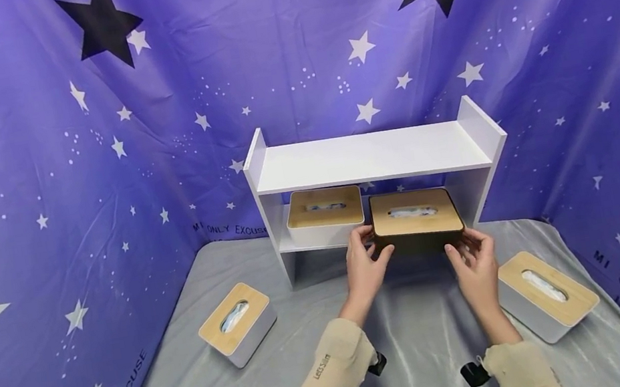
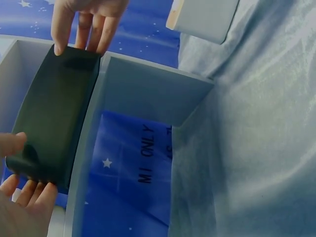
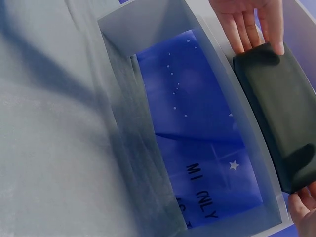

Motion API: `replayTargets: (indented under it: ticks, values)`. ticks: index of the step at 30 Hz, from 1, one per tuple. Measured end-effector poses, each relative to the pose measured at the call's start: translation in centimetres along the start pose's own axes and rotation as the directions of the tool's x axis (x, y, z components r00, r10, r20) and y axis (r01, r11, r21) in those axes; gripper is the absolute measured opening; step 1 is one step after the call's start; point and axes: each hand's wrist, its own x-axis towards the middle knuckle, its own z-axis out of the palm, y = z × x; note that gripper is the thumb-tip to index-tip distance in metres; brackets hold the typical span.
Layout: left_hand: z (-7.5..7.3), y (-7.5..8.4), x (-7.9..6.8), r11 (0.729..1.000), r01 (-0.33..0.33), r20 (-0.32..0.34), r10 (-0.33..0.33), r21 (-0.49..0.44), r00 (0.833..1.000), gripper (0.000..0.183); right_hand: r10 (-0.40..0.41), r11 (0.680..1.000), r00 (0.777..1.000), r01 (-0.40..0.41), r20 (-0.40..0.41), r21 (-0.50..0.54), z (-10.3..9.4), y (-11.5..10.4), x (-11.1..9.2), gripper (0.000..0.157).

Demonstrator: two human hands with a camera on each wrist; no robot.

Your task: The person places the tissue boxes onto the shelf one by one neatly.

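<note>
A dark tissue box with a wooden lid (image 1: 417, 214) is held between both hands at the middle shelf's right half. My left hand (image 1: 364, 274) grips its left end, thumb on the front and fingers around the side. At the opposite end my right hand (image 1: 477, 272) grips it the same way. In the left wrist view the box's dark front (image 2: 54, 113) shows between the two hands. A white tissue box (image 1: 325, 215) stands on the shelf just left of it, its lid also wooden.
The white shelf unit (image 1: 365, 156) has a bare top board and upright side panels. On the grey cloth (image 1: 192, 374) lie two more wooden-lidded tissue boxes, a left one (image 1: 239, 323) and a right one (image 1: 548, 294). A purple star-patterned curtain (image 1: 288, 55) surrounds the space.
</note>
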Motion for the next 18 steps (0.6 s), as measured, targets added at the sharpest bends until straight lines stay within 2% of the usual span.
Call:
replayTargets:
  ticks: [4,10,18]
  values:
    - [0.1,0.3,-0.1,0.999,-0.019,0.046,0.017,0.033,0.999,0.055,0.015,0.999,1.000,-0.014,0.018,-0.040,0.1,0.0,0.3,0.053]
    - [0.1,0.8,-0.2,0.989,0.004,0.139,-0.025,0.150,0.990,0.063,0.034,0.998,0.995,-0.029,0.092,-0.055,0.1,-0.1,0.7,0.065]
    - [0.4,1.7,0.2,0.940,0.044,0.195,-0.116,0.337,0.974,0.070,0.070,0.994,0.979,-0.053,0.191,-0.093,0.2,-0.5,1.1,0.077]
